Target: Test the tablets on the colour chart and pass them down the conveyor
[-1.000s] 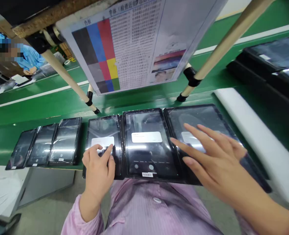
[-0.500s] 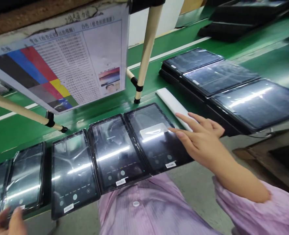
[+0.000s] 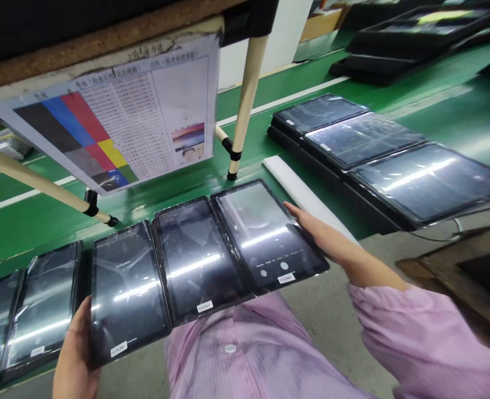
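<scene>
Three black tablets lie edge to edge in front of me, overhanging the table's near edge: a left tablet [image 3: 128, 293], a middle tablet [image 3: 201, 255] and a right tablet [image 3: 265, 233]. My left hand [image 3: 76, 352] is closed on the left tablet's outer side, its thumb along the edge and its other fingers mostly hidden. At the opposite end, my right hand [image 3: 319, 233] grips the right tablet's outer long edge, fingers partly out of sight beneath it. The right tablet shows a camera screen; the other two look dark. Each carries a small white label.
Further tablets [image 3: 41, 310] lie at the left. A white bar [image 3: 307, 197] rests beside my right hand. More tablets [image 3: 361, 138] sit on black trays at the right. A stand with pale legs [image 3: 247, 105] holds a colour chart [image 3: 115, 127] over the green table.
My left hand has come right and up to the left tablet's side. My right hand has left the right tablet's screen for its outer edge. A pop-up there has gone.
</scene>
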A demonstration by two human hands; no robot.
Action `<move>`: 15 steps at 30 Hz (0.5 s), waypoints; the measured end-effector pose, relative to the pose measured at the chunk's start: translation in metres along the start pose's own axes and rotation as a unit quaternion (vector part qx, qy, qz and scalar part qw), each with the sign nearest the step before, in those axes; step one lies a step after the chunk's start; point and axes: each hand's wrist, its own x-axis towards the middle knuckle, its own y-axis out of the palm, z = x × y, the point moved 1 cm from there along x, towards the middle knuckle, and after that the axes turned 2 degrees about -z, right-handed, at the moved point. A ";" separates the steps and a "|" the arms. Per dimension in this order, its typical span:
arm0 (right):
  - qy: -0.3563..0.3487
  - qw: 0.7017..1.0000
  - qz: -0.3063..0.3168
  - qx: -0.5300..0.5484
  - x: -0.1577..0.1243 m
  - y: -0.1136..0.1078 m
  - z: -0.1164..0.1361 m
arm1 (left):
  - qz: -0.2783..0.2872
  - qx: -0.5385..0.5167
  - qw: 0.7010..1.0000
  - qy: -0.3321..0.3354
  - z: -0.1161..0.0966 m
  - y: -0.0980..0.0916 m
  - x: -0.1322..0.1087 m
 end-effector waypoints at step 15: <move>0.127 0.927 0.100 0.338 0.000 0.036 0.012 | -0.053 -0.124 0.977 -0.166 -0.015 0.012 -0.008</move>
